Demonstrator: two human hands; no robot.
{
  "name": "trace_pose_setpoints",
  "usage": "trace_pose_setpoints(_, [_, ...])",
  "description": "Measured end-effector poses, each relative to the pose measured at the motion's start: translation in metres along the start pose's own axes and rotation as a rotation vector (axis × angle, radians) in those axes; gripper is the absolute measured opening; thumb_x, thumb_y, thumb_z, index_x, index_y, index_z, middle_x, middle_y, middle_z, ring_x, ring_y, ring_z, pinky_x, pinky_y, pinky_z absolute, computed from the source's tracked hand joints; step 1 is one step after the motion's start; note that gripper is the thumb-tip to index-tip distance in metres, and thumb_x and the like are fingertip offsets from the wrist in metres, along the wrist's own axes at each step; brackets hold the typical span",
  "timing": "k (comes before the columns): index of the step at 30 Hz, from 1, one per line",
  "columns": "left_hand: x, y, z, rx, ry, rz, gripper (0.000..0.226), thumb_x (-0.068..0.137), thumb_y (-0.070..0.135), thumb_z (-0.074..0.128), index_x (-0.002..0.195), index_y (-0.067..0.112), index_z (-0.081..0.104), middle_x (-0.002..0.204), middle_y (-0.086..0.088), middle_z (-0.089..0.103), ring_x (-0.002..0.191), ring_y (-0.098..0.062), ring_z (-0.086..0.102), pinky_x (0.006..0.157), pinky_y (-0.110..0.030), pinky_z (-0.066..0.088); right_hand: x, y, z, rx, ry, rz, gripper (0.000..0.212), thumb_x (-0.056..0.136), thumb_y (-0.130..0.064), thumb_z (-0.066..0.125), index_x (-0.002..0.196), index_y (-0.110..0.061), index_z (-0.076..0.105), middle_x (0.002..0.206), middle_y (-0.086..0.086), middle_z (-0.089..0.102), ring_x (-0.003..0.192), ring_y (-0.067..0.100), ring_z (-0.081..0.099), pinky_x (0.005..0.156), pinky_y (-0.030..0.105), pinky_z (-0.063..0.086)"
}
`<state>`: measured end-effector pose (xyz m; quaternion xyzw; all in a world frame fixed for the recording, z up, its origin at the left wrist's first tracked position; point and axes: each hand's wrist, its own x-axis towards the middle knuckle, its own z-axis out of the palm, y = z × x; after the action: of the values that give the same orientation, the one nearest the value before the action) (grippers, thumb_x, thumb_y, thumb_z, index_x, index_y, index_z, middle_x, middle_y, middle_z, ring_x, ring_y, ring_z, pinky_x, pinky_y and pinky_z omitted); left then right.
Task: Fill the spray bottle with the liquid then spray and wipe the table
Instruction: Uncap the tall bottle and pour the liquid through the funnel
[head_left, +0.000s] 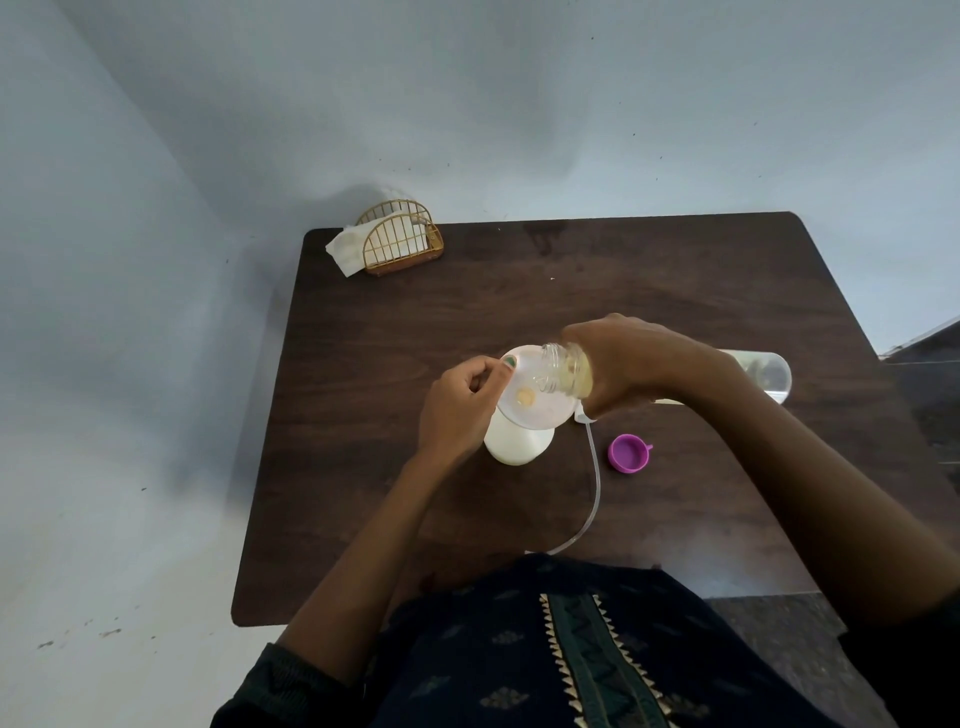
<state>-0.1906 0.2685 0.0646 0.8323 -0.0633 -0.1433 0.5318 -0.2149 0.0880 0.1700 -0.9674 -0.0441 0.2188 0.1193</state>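
Filling underway: right hand (618, 364) gripping tilted bottle (563, 371) over funnel (535, 395), left hand (460, 400) pinching funnel rim; spraying, wiping left.

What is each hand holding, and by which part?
Right hand grips the tilted bottle round its body. Left hand pinches the funnel rim.

Two bottles (518, 439) (566, 370), one funnel (535, 389), one purple cap (628, 453), one napkin holder (402, 238)
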Motion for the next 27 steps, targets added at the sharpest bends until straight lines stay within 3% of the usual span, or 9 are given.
trace_pose_setpoints(5, [-0.001,0.0008,0.0,-0.003,-0.006,0.003,0.042,0.078,0.065,0.045,0.08,0.029,0.066,0.07,0.001,0.064,0.065,-0.012,0.056,0.068,-0.048,0.052,0.0006,0.0017,0.0013,-0.011,0.004,0.003,0.055,0.064,-0.03,0.081,0.11,-0.019,0.053,0.094,-0.005,0.057,0.088,0.016,0.053,0.06,0.023,0.037])
trace_pose_setpoints(10, [-0.0004,0.001,0.0001,0.004,-0.002,0.001,0.036,0.078,0.065,0.045,0.081,0.035,0.065,0.07,0.002,0.064,0.065,-0.013,0.056,0.068,-0.048,0.052,-0.0013,-0.0002,-0.0002,-0.018,0.006,0.0,0.05,0.065,-0.028,0.08,0.107,-0.019,0.052,0.089,-0.006,0.053,0.084,0.015,0.052,0.051,0.018,0.031])
trace_pose_setpoints(21, [-0.0008,0.0007,-0.0007,-0.005,-0.002,0.003,0.035,0.083,0.058,0.048,0.08,0.029,0.067,0.061,0.008,0.059,0.061,-0.01,0.053,0.062,-0.039,0.046,-0.0008,-0.0001,-0.0006,-0.002,0.003,-0.004,0.054,0.065,-0.027,0.081,0.111,-0.017,0.053,0.09,-0.007,0.053,0.084,0.014,0.052,0.053,0.017,0.031])
trace_pose_setpoints(27, [-0.0002,-0.0001,-0.0004,0.006,0.002,0.002,0.035,0.081,0.06,0.047,0.079,0.031,0.066,0.063,0.006,0.06,0.061,-0.01,0.053,0.063,-0.043,0.05,-0.0014,-0.0011,-0.0012,-0.005,-0.004,-0.003,0.056,0.066,-0.027,0.081,0.114,-0.017,0.053,0.089,-0.008,0.051,0.084,0.013,0.05,0.051,0.016,0.029])
